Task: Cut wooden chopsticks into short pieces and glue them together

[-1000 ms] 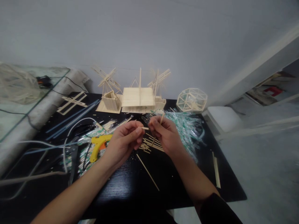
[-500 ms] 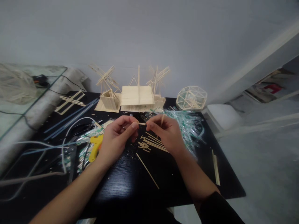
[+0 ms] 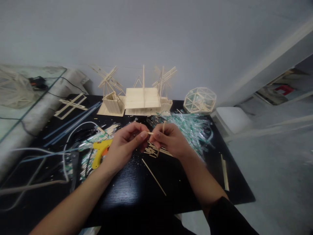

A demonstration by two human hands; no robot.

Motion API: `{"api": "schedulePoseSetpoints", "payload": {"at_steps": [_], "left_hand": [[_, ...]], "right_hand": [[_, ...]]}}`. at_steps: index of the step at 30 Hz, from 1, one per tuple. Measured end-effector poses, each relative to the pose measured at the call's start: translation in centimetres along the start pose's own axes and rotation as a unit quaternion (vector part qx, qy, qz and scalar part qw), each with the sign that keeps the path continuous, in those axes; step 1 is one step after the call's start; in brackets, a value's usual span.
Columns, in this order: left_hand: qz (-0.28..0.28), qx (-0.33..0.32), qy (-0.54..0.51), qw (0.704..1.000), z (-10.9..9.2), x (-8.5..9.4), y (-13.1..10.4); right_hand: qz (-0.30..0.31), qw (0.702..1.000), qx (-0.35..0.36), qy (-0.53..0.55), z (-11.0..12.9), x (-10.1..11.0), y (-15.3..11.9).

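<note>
My left hand [image 3: 128, 138] pinches one end of a short wooden stick [image 3: 150, 133], which spans the small gap to my right hand [image 3: 170, 138]. The fingers of my right hand are closed at the stick's other end. A second, longer wooden stick [image 3: 163, 126] also sits in my right hand, standing out above and below the fingers. Below the hands a pile of short wooden sticks [image 3: 151, 150] lies on the black table [image 3: 151, 209], partly hidden by my right hand. A single long stick [image 3: 154, 177] rests nearer to me.
Stick-built windmill models [image 3: 111, 104] and a flat-roofed model [image 3: 142, 98] stand at the back. A faceted stick frame [image 3: 200, 101] is at the back right. Clear plastic wrappers [image 3: 190, 127] lie on the right. A yellow glue gun [image 3: 97, 156] and white cable [image 3: 65, 163] are left.
My hands have come closer together, so less of the short stick shows between them. My right hand has shifted left and covers more of the pile. The view has tilted slightly.
</note>
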State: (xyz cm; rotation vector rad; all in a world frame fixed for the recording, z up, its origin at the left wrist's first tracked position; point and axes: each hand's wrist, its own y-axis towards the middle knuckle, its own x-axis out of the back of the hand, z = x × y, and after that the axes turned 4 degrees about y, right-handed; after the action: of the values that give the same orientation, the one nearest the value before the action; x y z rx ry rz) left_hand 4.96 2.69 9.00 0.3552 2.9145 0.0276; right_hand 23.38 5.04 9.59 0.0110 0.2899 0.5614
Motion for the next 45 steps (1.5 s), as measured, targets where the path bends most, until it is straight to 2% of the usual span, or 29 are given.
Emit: {"api": "schedulePoseSetpoints", "payload": {"at_steps": [3,7,15,19,24,28,30,33,37,40,45], "left_hand": [[-0.006,0.003,-0.012,1.0,0.3,0.1,0.1],[-0.007,-0.012,-0.005,1.0,0.3,0.2,0.0],[0.002,-0.019,-0.008,1.0,0.2,0.4,0.1],[0.004,-0.016,-0.003,1.0,0.0,0.5,0.1],[-0.015,-0.024,0.036,0.999,0.0,0.8,0.2],[-0.053,-0.046,0.13,0.989,-0.5,1.4,0.5],[-0.052,-0.049,0.186,0.98,-0.8,1.8,0.7],[0.0,-0.045,0.332,0.942,-1.0,2.1,1.1],[0.127,-0.03,0.535,0.835,0.6,1.9,1.7],[0.24,0.04,0.607,0.757,2.9,1.5,2.1],[0.292,0.063,0.618,0.727,6.1,0.7,2.4]], "right_hand": [[0.016,0.999,-0.025,0.033,0.0,0.0,0.1],[0.037,0.997,-0.025,0.058,0.3,0.0,0.1],[0.047,0.998,0.0,0.04,0.3,0.2,0.1],[0.038,0.999,0.003,-0.005,0.8,0.3,-0.1],[-0.008,0.998,0.018,-0.068,1.3,0.6,-0.4],[-0.077,0.992,0.039,-0.095,1.5,1.0,-0.4],[-0.109,0.988,0.07,-0.085,1.4,1.4,-0.3],[-0.156,0.978,0.112,-0.08,1.1,1.8,-0.1],[-0.207,0.958,0.119,-0.159,1.0,1.6,0.2],[-0.207,0.946,0.1,-0.231,1.1,1.2,0.3],[-0.206,0.939,0.131,-0.244,0.6,0.9,0.7]]}}
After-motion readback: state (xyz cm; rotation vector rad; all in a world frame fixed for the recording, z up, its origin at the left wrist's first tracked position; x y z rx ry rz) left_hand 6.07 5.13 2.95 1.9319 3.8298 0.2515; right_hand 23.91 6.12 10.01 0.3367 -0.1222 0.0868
